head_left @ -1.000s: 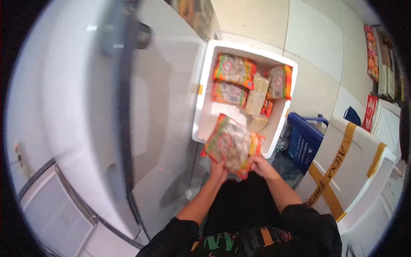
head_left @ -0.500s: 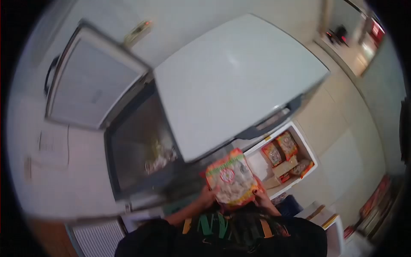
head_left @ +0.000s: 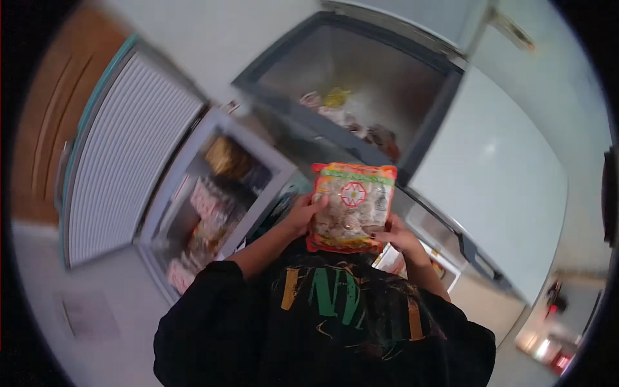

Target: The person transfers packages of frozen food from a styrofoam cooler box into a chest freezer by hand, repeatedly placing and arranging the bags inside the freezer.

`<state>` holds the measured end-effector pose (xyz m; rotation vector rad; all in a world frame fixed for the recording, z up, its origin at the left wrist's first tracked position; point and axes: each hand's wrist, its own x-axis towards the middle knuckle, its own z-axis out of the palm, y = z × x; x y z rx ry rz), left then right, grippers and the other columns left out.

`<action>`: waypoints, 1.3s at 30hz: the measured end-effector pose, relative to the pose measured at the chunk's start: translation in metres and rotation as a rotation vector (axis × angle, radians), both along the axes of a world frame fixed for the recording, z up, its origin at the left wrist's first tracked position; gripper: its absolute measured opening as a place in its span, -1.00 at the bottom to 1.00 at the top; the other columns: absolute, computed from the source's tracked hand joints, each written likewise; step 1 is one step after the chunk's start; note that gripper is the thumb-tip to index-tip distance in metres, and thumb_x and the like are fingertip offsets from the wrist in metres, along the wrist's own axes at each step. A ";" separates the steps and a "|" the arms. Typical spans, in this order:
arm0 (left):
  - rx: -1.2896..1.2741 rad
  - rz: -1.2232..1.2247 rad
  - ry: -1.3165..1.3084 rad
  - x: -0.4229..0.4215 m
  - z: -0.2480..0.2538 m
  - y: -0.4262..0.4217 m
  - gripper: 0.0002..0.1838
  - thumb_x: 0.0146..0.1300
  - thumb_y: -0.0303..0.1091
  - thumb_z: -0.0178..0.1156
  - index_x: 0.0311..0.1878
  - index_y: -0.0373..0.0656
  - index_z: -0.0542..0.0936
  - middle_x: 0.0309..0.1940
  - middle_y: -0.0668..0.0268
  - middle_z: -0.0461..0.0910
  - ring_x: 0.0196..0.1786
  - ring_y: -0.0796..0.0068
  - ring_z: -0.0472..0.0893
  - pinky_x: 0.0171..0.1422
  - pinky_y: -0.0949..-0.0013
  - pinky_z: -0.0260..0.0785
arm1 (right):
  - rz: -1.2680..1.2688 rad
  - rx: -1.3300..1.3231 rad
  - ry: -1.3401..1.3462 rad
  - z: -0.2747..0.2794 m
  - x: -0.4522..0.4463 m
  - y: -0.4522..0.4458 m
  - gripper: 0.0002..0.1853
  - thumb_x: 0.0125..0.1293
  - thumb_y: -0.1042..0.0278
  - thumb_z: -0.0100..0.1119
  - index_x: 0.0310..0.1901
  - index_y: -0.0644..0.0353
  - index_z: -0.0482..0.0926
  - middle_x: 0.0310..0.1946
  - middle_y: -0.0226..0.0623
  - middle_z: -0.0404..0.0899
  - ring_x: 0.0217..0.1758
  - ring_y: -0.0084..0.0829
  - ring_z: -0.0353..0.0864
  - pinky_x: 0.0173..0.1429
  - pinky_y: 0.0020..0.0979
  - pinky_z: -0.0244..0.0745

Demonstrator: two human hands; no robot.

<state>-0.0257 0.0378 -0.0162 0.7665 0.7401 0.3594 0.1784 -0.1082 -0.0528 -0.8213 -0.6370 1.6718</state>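
A clear bag of frozen food (head_left: pixel 351 209) with orange edges, a green band and a round red emblem is held upright in front of my chest. Gripping its left edge is my left hand (head_left: pixel 303 216), thumb over the front. My right hand (head_left: pixel 401 237) is closed on the lower right edge. Pale, lumpy pieces show through the plastic; what exactly they are I cannot make out. Just beyond the bag, an open chest freezer compartment (head_left: pixel 380 58) has a yellow item (head_left: pixel 336 97) and several packages (head_left: pixel 342 117) at its bottom.
On the left a second chest freezer (head_left: pixel 264 193) stands open, its ribbed lid (head_left: pixel 132 155) raised, with several packages inside. The large freezer's white lid (head_left: pixel 496 168) is down on the right. Partly behind my right arm is a white box (head_left: pixel 445 267). A wooden door (head_left: pixel 55 97) is far left.
My view and body have turned left, bringing the second open freezer into sight. The bag stays in both hands, and the white box is now mostly hidden.
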 end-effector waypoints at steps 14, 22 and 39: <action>0.431 0.568 0.259 -0.176 -0.010 -0.035 -0.26 -0.13 -0.29 0.33 0.11 -0.24 0.17 -0.05 0.26 0.37 0.00 0.47 0.37 0.09 0.38 0.20 | 0.377 -0.155 -0.403 0.005 -0.183 0.099 -0.62 -0.13 0.49 0.22 -0.19 0.33 0.43 -0.27 -0.24 0.51 -0.25 -0.44 0.51 -0.14 -0.42 0.41; 0.491 0.807 0.606 -0.263 -0.075 -0.011 -0.25 -0.17 -0.18 0.35 0.07 -0.25 0.21 -0.11 0.23 0.42 -0.09 0.45 0.43 0.01 0.37 0.26 | 0.457 -0.010 -0.472 -0.037 -0.276 0.170 -0.56 -0.20 0.51 0.27 -0.19 0.34 0.42 -0.30 -0.25 0.51 -0.28 -0.41 0.51 -0.18 -0.39 0.43; -0.499 1.418 -0.135 -0.282 -0.076 -0.027 -0.34 0.02 0.13 0.08 0.08 -0.11 0.21 0.00 0.23 0.26 0.00 0.34 0.31 0.01 0.09 0.19 | 0.327 -0.267 -0.320 -0.048 -0.416 0.221 -0.58 -0.10 0.53 0.19 -0.13 0.32 0.35 -0.33 -0.27 0.51 -0.28 -0.44 0.50 -0.19 -0.46 0.41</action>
